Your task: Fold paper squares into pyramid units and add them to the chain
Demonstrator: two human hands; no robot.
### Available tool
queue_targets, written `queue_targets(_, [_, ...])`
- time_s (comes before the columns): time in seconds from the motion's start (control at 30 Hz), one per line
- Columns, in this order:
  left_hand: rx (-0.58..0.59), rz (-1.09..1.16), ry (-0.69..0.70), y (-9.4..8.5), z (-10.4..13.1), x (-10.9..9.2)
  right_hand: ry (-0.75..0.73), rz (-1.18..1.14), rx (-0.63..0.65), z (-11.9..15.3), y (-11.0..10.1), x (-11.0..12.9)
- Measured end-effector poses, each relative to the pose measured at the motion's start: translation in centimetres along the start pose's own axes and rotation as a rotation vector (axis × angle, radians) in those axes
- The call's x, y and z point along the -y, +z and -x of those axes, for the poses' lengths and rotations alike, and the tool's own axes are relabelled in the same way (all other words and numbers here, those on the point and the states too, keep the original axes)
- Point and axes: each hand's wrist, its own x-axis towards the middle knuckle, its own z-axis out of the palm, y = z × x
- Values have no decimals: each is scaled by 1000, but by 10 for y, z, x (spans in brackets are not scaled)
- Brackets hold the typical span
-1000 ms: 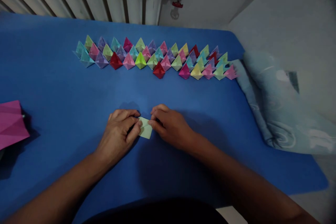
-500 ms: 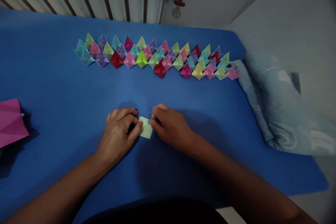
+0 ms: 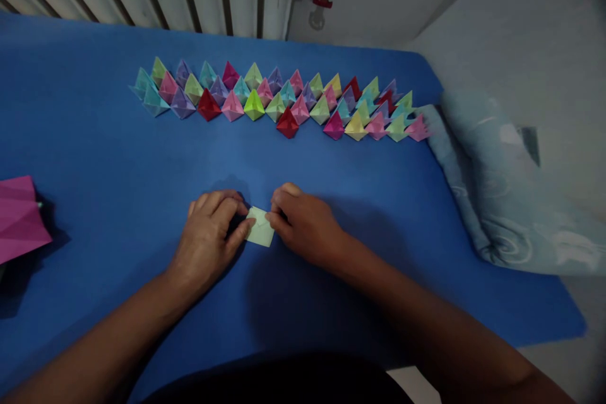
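Observation:
A small pale green folded paper (image 3: 259, 231) is held low over the blue surface between my two hands. My left hand (image 3: 208, 227) pinches its left side, thumb on top and fingers curled behind. On the paper's upper right edge, my right hand (image 3: 303, 221) is closed, with thumb and forefinger gripping it. A crease or flap shows near the middle of the paper. Beyond my hands, several folded paper pieces (image 3: 254, 105) in many colours stand in staggered rows. One red piece (image 3: 287, 124) sits in the front row, apart from the others there.
The blue surface (image 3: 142, 158) stretches under everything. At the left edge lies a pink creased paper (image 3: 21, 219). A folded grey-blue patterned cloth (image 3: 492, 183) rests on the right. Behind are a white radiator (image 3: 241, 0) and a valve with a red handle (image 3: 322, 2).
My left thumb and fingers have shifted slightly left along the paper, so more of it shows. My right hand keeps its pinch. The whole view has shifted a little.

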Motion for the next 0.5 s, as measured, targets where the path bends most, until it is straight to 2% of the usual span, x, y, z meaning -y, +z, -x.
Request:
queue_targets(0.17, [21,-59,262,-1,3,8,-15,6,-8,1,-3,-1])
queue_targets(0.27, [38,-126,373,-3,9,13,-47,62,-77,3,-3,-5])
queue_targets(0.37, [43,-157,413,-5,17,15,-53,67,-147,4,-1,-11])
queue_targets(0.5, [72,-225,406,-10,31,14,-45,15,-136,4,0,-16])
